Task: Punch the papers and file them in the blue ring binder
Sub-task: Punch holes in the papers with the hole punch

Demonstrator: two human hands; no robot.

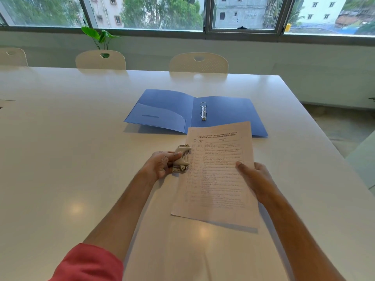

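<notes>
- Since the papers [218, 175] are just a thin floppy stack, they sag wherever I don't support them, so I'd say take them at a side edge, which is what my right hand [253, 180] does: thumb on top, fingers curled under the right edge, pinching the sheets.
- My left hand [162, 164] is wrapped around the hole punch [182, 160], a small beige metal thing sitting against the left edge of the papers. Can't tell if the edge is fully seated in the slot.
- The punch looks rigid and a bit heavy for its size, so it should stay put when pressed. Paper is the fussy part: light, slippery sheet on sheet, easy to fan out or crease, so my guess is the edges want squaring up before pressing down.
- The blue ring binder [168, 110] lies open flat just beyond the papers, its near edge partly covered by the top of the sheets. Its rings [203, 111] look closed and will probably need opening before filing.
- The covers look like thin flexible plastic, so I'd expect it to slide on this surface if nudged.
- The tabletop [71, 138] is white, glossy and smooth, with light reflections, so nothing grips much.
- Room: white chairs [198, 62] across the far side, a leafy plant [100, 36] behind one, big windows [142, 12] with trees and buildings outside.
</notes>
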